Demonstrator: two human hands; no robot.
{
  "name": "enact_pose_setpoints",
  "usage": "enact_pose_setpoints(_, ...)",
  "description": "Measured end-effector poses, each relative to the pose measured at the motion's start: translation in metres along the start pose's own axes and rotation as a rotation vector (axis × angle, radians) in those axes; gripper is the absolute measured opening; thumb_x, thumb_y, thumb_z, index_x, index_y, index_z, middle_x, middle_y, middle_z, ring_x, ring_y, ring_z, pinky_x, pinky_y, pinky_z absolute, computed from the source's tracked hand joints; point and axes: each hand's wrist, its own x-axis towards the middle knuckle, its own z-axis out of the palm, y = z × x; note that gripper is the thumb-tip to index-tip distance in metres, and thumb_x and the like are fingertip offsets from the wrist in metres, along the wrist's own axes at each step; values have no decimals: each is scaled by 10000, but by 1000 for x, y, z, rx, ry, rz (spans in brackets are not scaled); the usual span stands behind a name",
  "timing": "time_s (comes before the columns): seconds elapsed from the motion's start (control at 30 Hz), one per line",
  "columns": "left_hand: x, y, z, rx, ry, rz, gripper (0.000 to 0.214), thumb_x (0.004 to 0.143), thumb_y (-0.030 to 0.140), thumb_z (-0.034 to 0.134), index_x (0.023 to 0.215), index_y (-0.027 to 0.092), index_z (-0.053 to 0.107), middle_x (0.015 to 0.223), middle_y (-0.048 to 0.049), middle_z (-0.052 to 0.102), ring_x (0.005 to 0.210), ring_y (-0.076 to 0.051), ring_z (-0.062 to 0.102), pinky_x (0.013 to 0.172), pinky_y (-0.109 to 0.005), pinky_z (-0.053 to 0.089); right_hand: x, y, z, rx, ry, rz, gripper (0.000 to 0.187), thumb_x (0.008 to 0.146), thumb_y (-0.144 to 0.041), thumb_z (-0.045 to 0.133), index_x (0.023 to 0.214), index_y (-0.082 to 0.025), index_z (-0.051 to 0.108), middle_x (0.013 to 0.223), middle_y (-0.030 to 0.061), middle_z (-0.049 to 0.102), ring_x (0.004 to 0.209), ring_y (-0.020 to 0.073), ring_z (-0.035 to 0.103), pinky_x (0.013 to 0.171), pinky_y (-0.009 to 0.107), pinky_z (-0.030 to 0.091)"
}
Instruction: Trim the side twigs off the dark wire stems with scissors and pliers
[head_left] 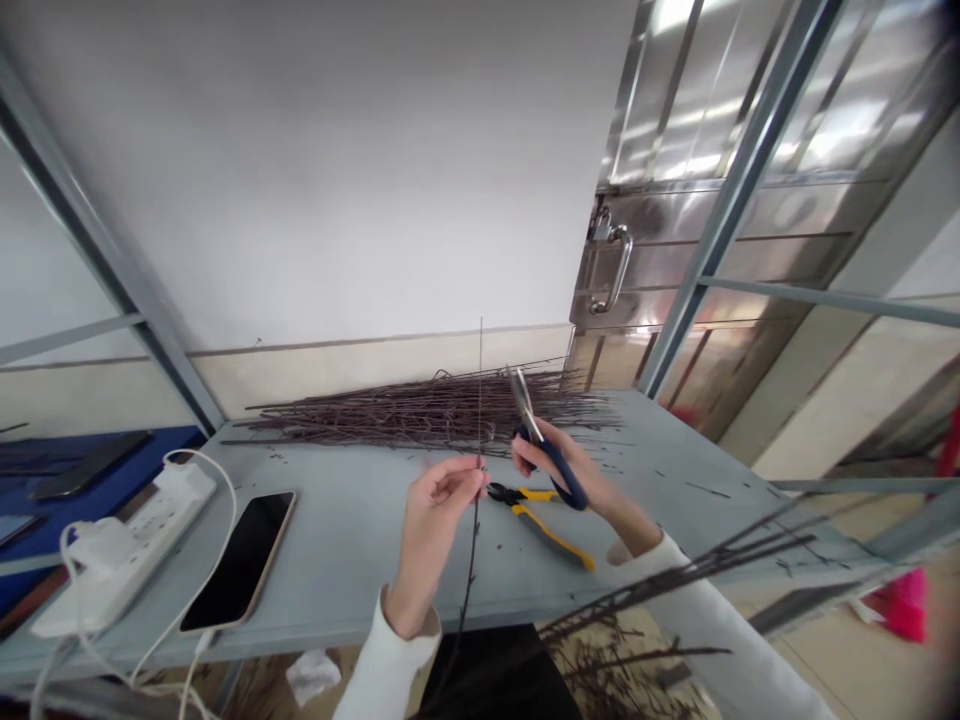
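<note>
My left hand [439,505] pinches a long thin dark twig [479,400] between thumb and fingertips and holds it upright over the grey table [352,560]. The twig's lower end hangs below the table edge. My right hand [559,465] grips blue-handled scissors [544,440], blades pointing up, just right of the twig and not touching it. Yellow-handled pliers [544,515] lie on the table under my right hand. A heap of several dark twigs [435,410] lies across the back of the table.
A black phone [240,560] lies at the left, plugged into a white cable. A white power strip [124,550] with a charger sits at the left edge. Loose twigs [675,585] stick out at the lower right. A metal door [675,230] stands behind.
</note>
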Motion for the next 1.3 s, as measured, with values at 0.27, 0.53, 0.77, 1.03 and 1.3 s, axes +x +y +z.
enact_pose_setpoints(0.27, 2, 2, -2, -34, 16, 28, 248, 654, 300, 731, 854, 156, 707, 684, -35, 716, 629, -143, 629, 657, -273, 506, -33, 9, -13, -265, -164, 85, 349, 787, -525, 584, 797, -205, 446, 727, -14, 472, 666, 125, 476, 612, 255, 423)
enact_pose_setpoints(0.53, 1, 0, 3, 25, -15, 41, 236, 659, 298, 719, 846, 154, 717, 687, -38, 722, 644, -156, 641, 676, -286, 513, -30, -9, -23, -450, -239, 68, 268, 784, -457, 616, 771, -217, 497, 689, -13, 506, 605, 129, 439, 544, 253, 371)
enact_pose_setpoints(0.77, 2, -4, 4, 141, -30, 99, 172, 670, 277, 711, 794, 159, 731, 662, -26, 706, 624, -148, 609, 626, -261, 471, -19, -24, -24, -634, -234, 73, 355, 745, -518, 626, 663, -214, 462, 580, -41, 433, 530, 108, 355, 492, 250, 268)
enact_pose_setpoints(1.03, 3, -9, -1, 295, -34, 197, 119, 726, 265, 665, 774, 172, 720, 660, -2, 680, 607, -126, 559, 614, -241, 439, -20, -26, -25, -775, -177, 157, 473, 725, -567, 592, 525, -225, 334, 446, -48, 372, 446, 106, 329, 464, 259, 197)
enact_pose_setpoints(1.3, -2, -14, 3, 526, 55, 277, 66, 759, 231, 604, 759, 193, 658, 673, 3, 669, 655, -154, 592, 657, -269, 443, -27, -31, -21, -864, -154, 215, 471, 707, -585, 593, 550, -220, 339, 486, -34, 421, 469, 112, 371, 452, 255, 219)
